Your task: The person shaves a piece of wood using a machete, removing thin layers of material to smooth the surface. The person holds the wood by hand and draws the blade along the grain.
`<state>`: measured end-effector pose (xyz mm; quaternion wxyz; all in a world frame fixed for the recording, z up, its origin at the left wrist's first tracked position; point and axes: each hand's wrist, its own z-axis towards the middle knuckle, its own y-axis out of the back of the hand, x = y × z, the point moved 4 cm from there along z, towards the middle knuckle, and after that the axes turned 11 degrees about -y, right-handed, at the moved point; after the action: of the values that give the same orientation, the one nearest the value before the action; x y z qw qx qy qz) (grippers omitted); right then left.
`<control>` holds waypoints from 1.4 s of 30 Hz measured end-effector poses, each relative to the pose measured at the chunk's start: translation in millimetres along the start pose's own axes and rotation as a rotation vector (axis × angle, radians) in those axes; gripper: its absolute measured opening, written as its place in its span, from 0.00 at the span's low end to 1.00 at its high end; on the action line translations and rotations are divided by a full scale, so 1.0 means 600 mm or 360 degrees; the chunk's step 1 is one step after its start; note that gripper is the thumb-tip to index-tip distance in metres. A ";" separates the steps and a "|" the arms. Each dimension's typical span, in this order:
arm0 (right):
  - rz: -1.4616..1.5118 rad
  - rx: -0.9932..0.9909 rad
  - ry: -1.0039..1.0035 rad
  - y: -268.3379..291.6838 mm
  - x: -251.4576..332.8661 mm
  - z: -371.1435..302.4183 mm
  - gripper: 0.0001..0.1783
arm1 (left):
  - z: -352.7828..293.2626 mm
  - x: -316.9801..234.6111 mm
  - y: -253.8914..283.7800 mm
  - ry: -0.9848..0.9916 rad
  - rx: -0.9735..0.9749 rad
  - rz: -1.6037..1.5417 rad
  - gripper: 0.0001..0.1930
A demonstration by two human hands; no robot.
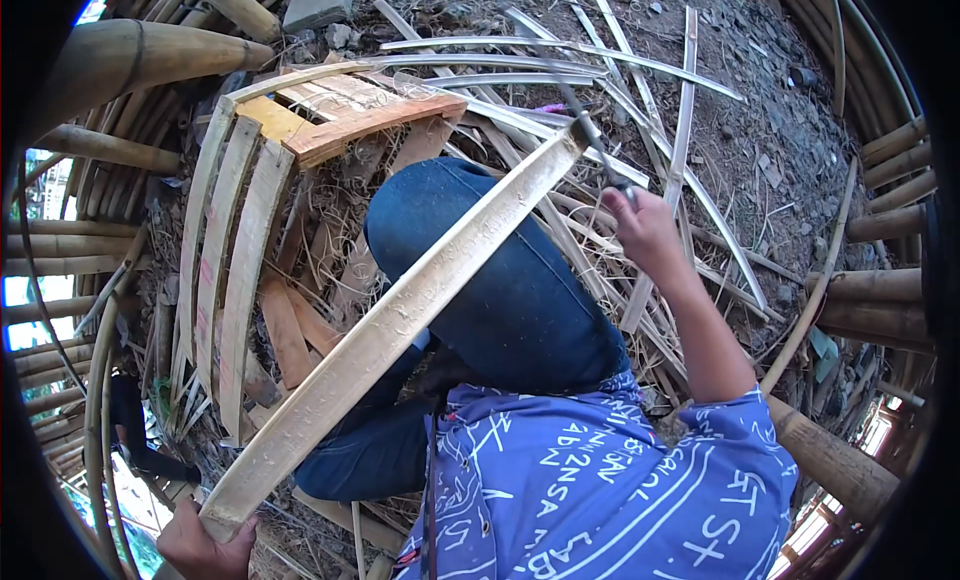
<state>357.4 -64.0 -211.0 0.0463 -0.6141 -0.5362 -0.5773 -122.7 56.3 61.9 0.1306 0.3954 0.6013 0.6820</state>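
Note:
A wide split length of bamboo (pixel 400 320), pale inner side up, runs slantwise across my raised knee. My left hand (pixel 205 545) is closed around its lower end at the bottom left. In my right hand (pixel 645 230), the fingers are wrapped round the handle of a long-bladed knife (pixel 592 135). Its dark, motion-blurred blade crosses the far end of the bamboo, beside a dark patch there. Whether the edge is cutting in cannot be made out.
A wooden crate-like frame (pixel 375 120) stands left of my knee. Pale bamboo strips (pixel 660 140) and shavings lie over the dirt ground ahead. Bamboo poles (pixel 870 225) wall both sides, and a grey block (pixel 318 5) sits at the far left.

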 end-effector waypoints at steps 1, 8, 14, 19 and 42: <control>0.0049 -0.0022 -0.0180 0.009 -0.011 0.007 0.19 | 0.006 -0.001 -0.004 0.0007 -0.0010 -0.0002 0.40; -0.0140 0.0063 0.0207 -0.005 0.035 -0.040 0.20 | -0.018 0.015 0.014 -0.0110 0.0201 0.0404 0.33; -0.0006 0.0020 -0.0322 0.008 0.003 -0.047 0.21 | -0.049 0.058 -0.012 0.0169 -0.0052 0.0338 0.36; -0.0071 0.0071 0.0002 -0.006 -0.007 -0.014 0.21 | -0.020 0.028 0.025 -0.0085 -0.0149 0.0225 0.38; 0.0304 0.0211 0.0220 -0.020 0.049 -0.064 0.25 | -0.079 0.115 -0.149 0.0173 0.0315 -0.0440 0.45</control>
<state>316.4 -67.1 -182.7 0.1784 -0.6168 -0.5077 -0.5745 -227.4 89.4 7.4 0.1509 0.2823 0.7202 0.6155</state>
